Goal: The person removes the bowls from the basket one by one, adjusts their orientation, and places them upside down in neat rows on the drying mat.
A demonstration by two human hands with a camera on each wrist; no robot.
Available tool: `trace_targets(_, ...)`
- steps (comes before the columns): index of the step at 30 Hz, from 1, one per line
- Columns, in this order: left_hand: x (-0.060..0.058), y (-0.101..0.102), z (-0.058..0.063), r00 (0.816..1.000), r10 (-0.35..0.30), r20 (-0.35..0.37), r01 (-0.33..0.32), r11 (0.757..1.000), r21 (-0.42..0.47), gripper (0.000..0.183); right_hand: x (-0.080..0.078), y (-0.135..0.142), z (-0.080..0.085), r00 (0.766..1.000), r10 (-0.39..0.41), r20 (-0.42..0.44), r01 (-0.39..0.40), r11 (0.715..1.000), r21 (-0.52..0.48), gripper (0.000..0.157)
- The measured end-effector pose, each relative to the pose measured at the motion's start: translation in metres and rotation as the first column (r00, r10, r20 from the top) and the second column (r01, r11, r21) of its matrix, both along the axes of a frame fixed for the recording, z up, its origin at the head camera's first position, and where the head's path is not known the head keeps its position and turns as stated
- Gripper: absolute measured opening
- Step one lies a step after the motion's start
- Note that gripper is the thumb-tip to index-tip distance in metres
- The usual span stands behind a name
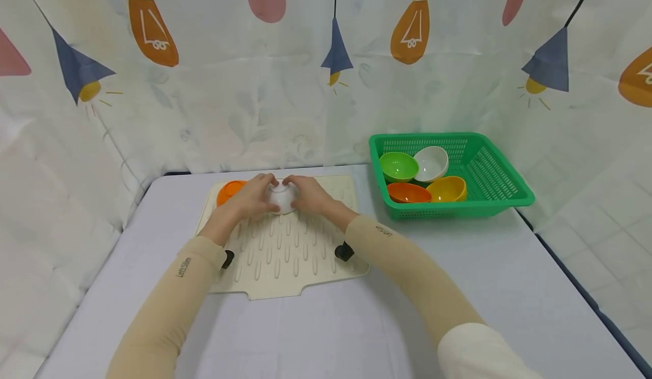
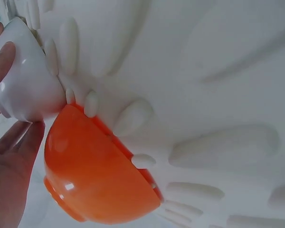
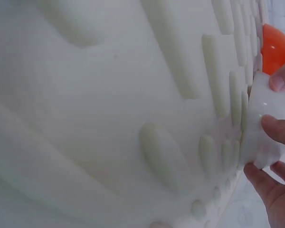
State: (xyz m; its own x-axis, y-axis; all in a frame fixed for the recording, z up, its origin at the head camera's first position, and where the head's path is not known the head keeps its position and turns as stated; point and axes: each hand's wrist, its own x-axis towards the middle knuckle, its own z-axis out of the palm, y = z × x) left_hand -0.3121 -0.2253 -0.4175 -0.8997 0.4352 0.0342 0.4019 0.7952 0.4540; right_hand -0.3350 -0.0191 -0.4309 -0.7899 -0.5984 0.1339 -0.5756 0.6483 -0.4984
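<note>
A white bowl (image 1: 282, 199) sits upside down on the cream ridged drying mat (image 1: 275, 285), near its far edge. My left hand (image 1: 254, 197) grips the bowl's left side with spread, curved fingers. From the opposite side my right hand (image 1: 312, 197) holds it the same way, thumb and fingertips on the wall. An orange bowl (image 1: 231, 190), also upside down, lies on the mat just left of the white one and partly behind my left hand. In the left wrist view the rims of the orange bowl (image 2: 97, 166) and the white bowl (image 2: 31, 78) nearly touch.
A green basket (image 1: 458, 211) at the back right holds a green bowl (image 1: 399, 167), a white bowl (image 1: 433, 163), an orange bowl (image 1: 409, 193) and a yellow bowl (image 1: 449, 189). A printed curtain (image 1: 305, 113) hangs behind the white-covered table (image 1: 316, 339).
</note>
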Motion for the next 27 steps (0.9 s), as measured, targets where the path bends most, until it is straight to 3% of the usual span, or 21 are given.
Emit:
trace_targets(10, 0.008, 0.001, 0.002, 0.996, -0.020, -0.083, 0.017, 0.999, -0.042, 0.051, 0.005, 0.000, 0.002, 1.000, -0.011, 0.030, 0.011, 1.000, -0.002, 0.065)
trace_targets(18, 0.022, -0.003, 0.012, 0.998, 0.034, -0.055, -0.027, 0.992, 0.126, 0.047, 0.013, 0.009, 0.009, 0.999, -0.016, 0.044, 0.016, 1.000, 0.010, 0.070)
trace_targets(22, 0.030, -0.005, 0.016, 0.995, 0.101, -0.013, -0.093, 0.952, 0.292, 0.042, 0.018, 0.021, 0.012, 0.999, 0.004, 0.037, -0.004, 1.000, 0.000, 0.064)
trace_targets(27, 0.043, -0.010, 0.022, 0.975, 0.214, 0.058, -0.216, 0.859, 0.464, 0.039, 0.027, 0.039, 0.014, 0.998, 0.055, 0.042, -0.054, 0.998, -0.016, 0.056)
